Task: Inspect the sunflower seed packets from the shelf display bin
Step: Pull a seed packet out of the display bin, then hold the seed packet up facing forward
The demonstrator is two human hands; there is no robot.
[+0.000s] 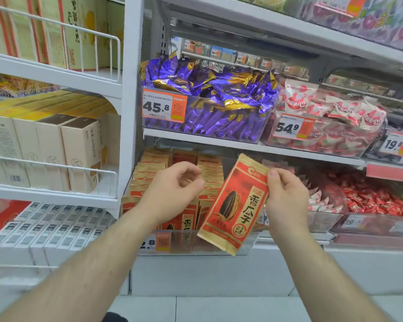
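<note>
Pinching the right edge of a flat red-and-gold paper sunflower seed packet [233, 205], the right hand [286, 198] holds it before the clear plastic display bin [247, 242], its long axis tilted, top corner up-right. The left hand [172, 189], loosely curled and empty, hovers just left of the packet, nearer the bin's stacked packets [149, 173].

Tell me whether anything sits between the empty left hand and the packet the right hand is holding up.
Nothing visible does. The left hand hangs loosely curled beside the seed packet, with only open air between them. The right hand pinches the packet's far edge.
</note>
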